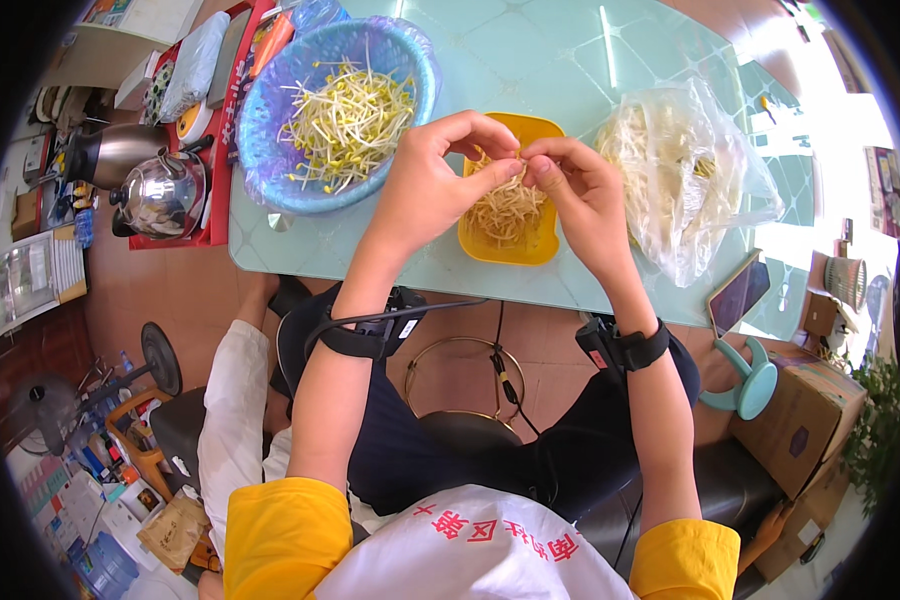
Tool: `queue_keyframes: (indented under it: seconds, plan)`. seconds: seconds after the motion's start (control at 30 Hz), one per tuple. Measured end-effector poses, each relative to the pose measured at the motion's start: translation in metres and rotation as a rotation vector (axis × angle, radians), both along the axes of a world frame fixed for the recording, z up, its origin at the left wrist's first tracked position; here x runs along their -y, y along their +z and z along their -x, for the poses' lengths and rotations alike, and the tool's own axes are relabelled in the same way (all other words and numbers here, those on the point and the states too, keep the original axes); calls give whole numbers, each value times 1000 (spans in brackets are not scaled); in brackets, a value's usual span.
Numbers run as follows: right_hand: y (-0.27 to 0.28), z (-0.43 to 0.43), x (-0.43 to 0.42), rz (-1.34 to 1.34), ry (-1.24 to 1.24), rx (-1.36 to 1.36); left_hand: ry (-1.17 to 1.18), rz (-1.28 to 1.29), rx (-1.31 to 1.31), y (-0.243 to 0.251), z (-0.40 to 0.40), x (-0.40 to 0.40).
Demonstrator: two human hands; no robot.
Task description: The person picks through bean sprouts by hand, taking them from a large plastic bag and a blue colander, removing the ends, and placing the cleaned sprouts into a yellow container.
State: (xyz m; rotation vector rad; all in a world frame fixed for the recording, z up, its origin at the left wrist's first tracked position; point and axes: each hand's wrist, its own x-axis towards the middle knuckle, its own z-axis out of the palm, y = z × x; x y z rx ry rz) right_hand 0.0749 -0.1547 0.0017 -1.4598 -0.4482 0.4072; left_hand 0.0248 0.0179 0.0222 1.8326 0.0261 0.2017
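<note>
My left hand [439, 176] and my right hand [586, 191] meet fingertip to fingertip above a yellow plastic container [529, 255]. Between the fingertips is a small pale piece of bean sprout, mostly hidden by the fingers. Thin sprout tails [504, 217] lie heaped in the container. To the left, a blue plastic basket [259, 161] lined with a clear bag holds yellow-headed bean sprouts [349, 124]. Close to my right hand, a clear plastic bag [682, 180] full of more sprouts rests on the glass table.
The glass-topped table [525, 52] has a phone or tablet [739, 294] at its right corner. A red tray [221, 180] at the left carries a glass-sided kettle [165, 191]. Another person's sleeve [232, 397] is at my left. Cardboard boxes [799, 412] stand at the right.
</note>
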Motion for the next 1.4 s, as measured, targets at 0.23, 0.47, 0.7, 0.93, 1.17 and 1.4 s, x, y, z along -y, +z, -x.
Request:
queue_keyframes:
  seconds: [0.23, 0.47, 0.7, 0.93, 1.17, 1.4]
  plan:
    - [-3, -2, 1, -85, 12, -26, -63, -17, -9, 0, 1, -1]
    - [-4, -5, 4, -42, -24, -7, -100, -38, -4, -1, 1, -1]
    - [-6, -8, 5, -35, -30, 27, -98, -25, -9, -1, 1, -1]
    - [-4, -7, 6, -56, -39, 6, -93, 6, -25, 1, 1, 3]
    - [-5, -8, 4, -40, -42, 3, -141, 28, -66, -2, 2, 3]
    - [-2, -9, 5, -7, -24, -21, -142, 44, -114, -1, 4, 3]
